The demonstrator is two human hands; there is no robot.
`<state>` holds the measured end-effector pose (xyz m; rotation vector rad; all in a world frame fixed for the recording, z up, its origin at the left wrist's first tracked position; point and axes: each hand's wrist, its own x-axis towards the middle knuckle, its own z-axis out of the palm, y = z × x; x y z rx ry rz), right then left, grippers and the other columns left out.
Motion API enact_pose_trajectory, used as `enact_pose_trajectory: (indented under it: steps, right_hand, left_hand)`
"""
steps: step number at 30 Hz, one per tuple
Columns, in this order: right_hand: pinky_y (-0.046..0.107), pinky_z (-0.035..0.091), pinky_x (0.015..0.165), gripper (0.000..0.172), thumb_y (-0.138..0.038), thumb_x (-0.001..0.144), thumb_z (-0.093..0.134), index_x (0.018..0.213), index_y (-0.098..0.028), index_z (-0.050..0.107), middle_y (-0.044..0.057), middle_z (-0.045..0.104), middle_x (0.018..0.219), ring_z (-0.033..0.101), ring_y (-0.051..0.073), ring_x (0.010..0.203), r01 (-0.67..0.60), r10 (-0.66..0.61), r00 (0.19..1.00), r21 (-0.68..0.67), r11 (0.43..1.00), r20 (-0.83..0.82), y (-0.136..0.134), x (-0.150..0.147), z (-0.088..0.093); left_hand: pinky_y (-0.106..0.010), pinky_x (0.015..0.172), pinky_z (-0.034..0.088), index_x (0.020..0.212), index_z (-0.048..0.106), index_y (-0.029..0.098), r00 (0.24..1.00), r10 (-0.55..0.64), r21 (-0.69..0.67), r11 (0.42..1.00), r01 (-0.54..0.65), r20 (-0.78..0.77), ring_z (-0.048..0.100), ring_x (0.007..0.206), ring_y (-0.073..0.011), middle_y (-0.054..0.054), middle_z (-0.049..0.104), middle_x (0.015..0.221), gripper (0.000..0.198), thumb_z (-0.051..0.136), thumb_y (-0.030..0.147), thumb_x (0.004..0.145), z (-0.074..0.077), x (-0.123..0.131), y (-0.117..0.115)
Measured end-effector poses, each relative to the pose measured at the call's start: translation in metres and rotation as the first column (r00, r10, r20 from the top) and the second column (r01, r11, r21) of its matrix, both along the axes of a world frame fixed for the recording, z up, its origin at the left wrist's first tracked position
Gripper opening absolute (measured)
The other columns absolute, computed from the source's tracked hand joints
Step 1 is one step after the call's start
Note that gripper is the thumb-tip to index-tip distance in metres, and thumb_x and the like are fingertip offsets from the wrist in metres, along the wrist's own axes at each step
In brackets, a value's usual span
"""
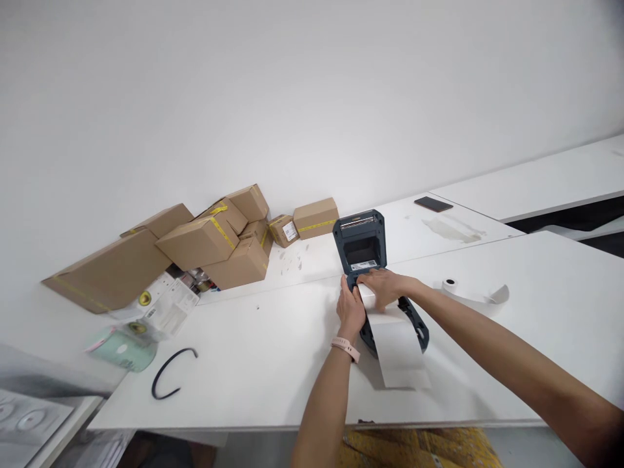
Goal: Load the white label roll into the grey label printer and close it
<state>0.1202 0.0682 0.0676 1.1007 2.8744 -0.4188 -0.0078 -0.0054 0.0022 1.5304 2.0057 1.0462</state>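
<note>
A dark label printer (364,250) stands on the white table with its lid tipped back. Inside it sits a white label roll (366,296), whose loose paper strip (397,348) runs out over the front and down to the tabletop. My right hand (383,286) reaches into the printer and grips the roll from above, fingers bent and partly hidden. At the printer's left side, my left hand (351,309) is closed around the edge beside the roll, thumb up. A pink band circles the left wrist.
Taped cardboard boxes (197,240) are piled at the back left. A mint-green container (124,349) and a curved black band (163,374) lie at the left. On the right are a small paper roll (449,285) with its strip uncurled and a dark phone-like slab (433,204).
</note>
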Motion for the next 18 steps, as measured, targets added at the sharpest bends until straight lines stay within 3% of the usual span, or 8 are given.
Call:
enact_pose_trajectory:
  steps: [4,8,10,14,18]
  right_hand:
    - [0.042,0.048,0.088,0.075,-0.023,0.049,0.073,0.121,-0.021,0.054,0.012,0.063,0.113,0.058,0.035,0.107,-0.017,0.008,0.99,-0.063,0.998,-0.142,-0.018,0.027,0.019]
    - [0.037,0.05,0.092,0.082,-0.026,0.063,0.066,0.141,-0.029,0.04,0.006,0.054,0.136,0.056,0.03,0.117,-0.094,-0.02,0.902,-0.242,0.966,-0.431,-0.039,0.089,0.035]
    - [0.04,0.047,0.099,0.092,-0.027,0.066,0.066,0.15,-0.032,0.028,0.005,0.046,0.146,0.05,0.033,0.127,-0.055,-0.084,0.866,-0.262,0.964,-0.492,-0.045,0.125,0.037]
    - [0.044,0.041,0.106,0.09,-0.023,0.065,0.067,0.147,-0.036,0.035,0.005,0.043,0.15,0.043,0.036,0.134,0.099,-0.206,0.855,-0.24,0.966,-0.475,-0.043,0.175,0.026]
    - [0.042,0.048,0.094,0.073,-0.024,0.065,0.064,0.135,-0.031,0.046,0.008,0.056,0.136,0.058,0.035,0.116,0.162,-0.261,0.872,-0.258,0.953,-0.414,-0.029,0.183,0.006]
  left_hand:
    - [-0.043,0.109,0.036,0.153,0.022,0.018,1.0,-0.019,-0.007,1.0,0.019,0.015,0.043,0.137,-0.0293,-0.014,0.042,0.151,0.06,0.028,0.043,0.098,0.004,0.0,-0.003]
    - [-0.044,0.11,0.035,0.153,0.022,0.017,0.999,-0.002,-0.031,1.0,0.003,0.04,0.042,0.138,-0.0297,-0.014,0.041,0.152,0.061,0.029,0.043,0.098,0.004,0.001,-0.002]
    - [-0.043,0.111,0.034,0.153,0.022,0.017,0.999,-0.001,-0.015,1.0,0.002,0.046,0.04,0.139,-0.028,-0.013,0.039,0.153,0.06,0.028,0.041,0.098,0.002,0.0,-0.001]
    - [-0.04,0.114,0.031,0.153,0.022,0.019,0.998,-0.015,0.0,1.0,0.015,0.063,0.036,0.142,-0.0251,-0.012,0.037,0.155,0.06,0.028,0.043,0.098,-0.001,0.0,0.0]
    - [-0.039,0.113,0.033,0.152,0.024,0.018,0.998,0.0,-0.002,1.0,0.0,0.063,0.038,0.141,-0.0253,-0.013,0.04,0.153,0.06,0.029,0.042,0.098,-0.001,0.0,0.001]
